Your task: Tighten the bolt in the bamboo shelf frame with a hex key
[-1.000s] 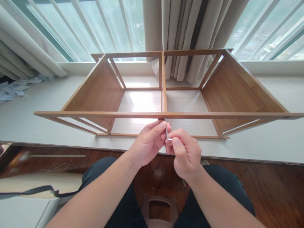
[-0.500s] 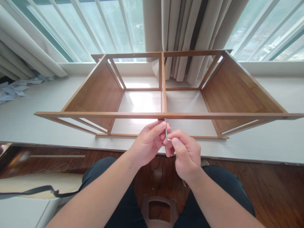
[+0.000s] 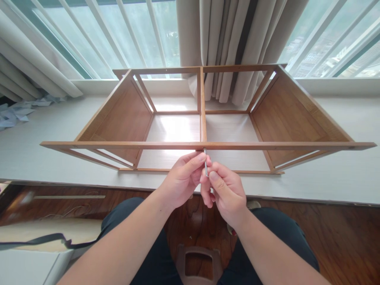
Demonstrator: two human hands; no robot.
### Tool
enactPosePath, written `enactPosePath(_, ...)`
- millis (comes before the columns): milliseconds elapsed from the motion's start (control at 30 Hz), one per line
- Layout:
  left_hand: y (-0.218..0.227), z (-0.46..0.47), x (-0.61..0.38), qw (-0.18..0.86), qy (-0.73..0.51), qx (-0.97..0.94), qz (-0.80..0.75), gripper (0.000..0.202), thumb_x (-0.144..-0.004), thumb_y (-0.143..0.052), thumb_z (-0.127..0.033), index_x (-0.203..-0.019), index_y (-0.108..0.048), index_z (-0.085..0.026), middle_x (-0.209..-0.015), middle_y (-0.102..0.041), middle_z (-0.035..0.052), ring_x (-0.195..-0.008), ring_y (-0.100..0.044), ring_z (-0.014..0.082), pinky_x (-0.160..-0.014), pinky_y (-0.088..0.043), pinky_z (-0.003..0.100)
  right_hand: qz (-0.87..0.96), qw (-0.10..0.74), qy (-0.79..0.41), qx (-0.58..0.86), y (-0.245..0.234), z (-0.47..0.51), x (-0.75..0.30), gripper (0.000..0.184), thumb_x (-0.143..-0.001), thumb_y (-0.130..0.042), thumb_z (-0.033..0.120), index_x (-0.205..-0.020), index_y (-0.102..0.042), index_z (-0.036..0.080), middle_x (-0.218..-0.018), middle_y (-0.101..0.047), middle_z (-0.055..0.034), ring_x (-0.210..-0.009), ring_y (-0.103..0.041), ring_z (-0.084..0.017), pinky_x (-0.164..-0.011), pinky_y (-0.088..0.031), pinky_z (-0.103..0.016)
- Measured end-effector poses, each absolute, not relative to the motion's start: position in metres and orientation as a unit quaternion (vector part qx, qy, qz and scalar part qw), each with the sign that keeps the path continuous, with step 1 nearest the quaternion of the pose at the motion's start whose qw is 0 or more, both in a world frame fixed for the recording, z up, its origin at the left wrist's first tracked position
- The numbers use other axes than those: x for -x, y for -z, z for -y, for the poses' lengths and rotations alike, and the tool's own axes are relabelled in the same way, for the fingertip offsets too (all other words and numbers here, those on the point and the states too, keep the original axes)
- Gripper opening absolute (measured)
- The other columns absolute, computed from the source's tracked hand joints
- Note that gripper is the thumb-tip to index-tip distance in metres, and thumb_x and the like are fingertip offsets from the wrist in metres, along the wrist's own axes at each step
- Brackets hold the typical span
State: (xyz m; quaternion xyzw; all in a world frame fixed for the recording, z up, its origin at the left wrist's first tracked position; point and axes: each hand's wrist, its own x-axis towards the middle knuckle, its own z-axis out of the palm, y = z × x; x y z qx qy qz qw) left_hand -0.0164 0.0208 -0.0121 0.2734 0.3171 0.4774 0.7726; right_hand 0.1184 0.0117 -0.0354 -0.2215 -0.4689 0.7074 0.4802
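Observation:
A brown wooden frame (image 3: 142,145) with solid side panels and a middle divider stands on a pale ledge. At the middle of its front rail, a small metal Allen key (image 3: 206,164) meets a bolt head, of which little shows. My left hand (image 3: 185,176) is closed, thumb and fingers pinching the key's upper shaft just below the rail. The lower, bent end of the key is pinched by my right hand (image 3: 227,190), whose thumb and index finger partly cover it.
The pale ledge (image 3: 320,174) carries the frame below barred windows and a grey curtain (image 3: 219,47). Folded paper pieces (image 3: 18,113) lie at the far left. A brown stool (image 3: 198,251) is between my knees. A dark strap (image 3: 35,240) crosses a white box at lower left.
The Allen key has turned: its bent end pointed right and now faces toward me. My right hand has shifted slightly left with it. My left hand keeps its place at the rail.

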Motion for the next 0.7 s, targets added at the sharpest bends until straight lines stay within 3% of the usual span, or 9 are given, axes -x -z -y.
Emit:
enactPosePath(233,0.007,-0.019,0.015,0.775,-0.475,-0.277,-0.312,0.026,-0.095,-0.062,-0.04,-0.088,-0.062,-0.015,-0.055,-0.061,-0.0029,-0.041,-0.065,0.0195,-0.04,-0.057,0.03,0.481,0.494,-0.683,0.243,0.04,-0.008,-0.118,0.034,-0.104,-0.054,0.043,-0.082,-0.055,0.017,-0.055,-0.057,0.0042,-0.045,-0.046,-0.005,-0.047,-0.037,-0.017)
enactPosePath(433,0.005,-0.019,0.016,0.754,-0.489,-0.281,-0.338,0.023,-0.092,-0.065,-0.037,-0.085,-0.066,-0.015,-0.057,-0.053,-0.0044,-0.044,-0.063,0.0181,-0.039,-0.057,0.033,0.512,0.495,-0.649,0.266,0.04,-0.008,-0.12,0.032,-0.103,-0.058,0.041,-0.082,-0.054,0.018,-0.055,-0.057,0.0055,-0.048,-0.048,-0.005,-0.051,-0.04,-0.017)
enactPosePath(567,0.004,-0.018,0.016,0.745,-0.481,-0.298,-0.353,0.026,-0.09,-0.068,-0.039,-0.082,-0.067,-0.014,-0.061,-0.053,-0.0027,-0.044,-0.059,0.0154,-0.036,-0.05,0.028,0.517,0.499,-0.641,0.269,0.044,-0.007,-0.122,0.03,-0.101,-0.062,0.039,-0.081,-0.054,0.019,-0.056,-0.058,0.0062,-0.047,-0.048,-0.004,-0.051,-0.039,-0.017)
enactPosePath(700,0.003,-0.017,0.015,0.721,-0.498,-0.294,-0.381,0.024,-0.089,-0.068,-0.035,-0.079,-0.07,-0.013,-0.06,-0.048,-0.0018,-0.057,-0.061,0.0112,-0.053,-0.054,0.021,0.53,0.515,-0.605,0.296,0.048,-0.007,-0.123,0.031,-0.097,-0.068,0.038,-0.079,-0.051,0.019,-0.055,-0.055,0.007,-0.047,-0.045,-0.005,-0.05,-0.036,-0.018)
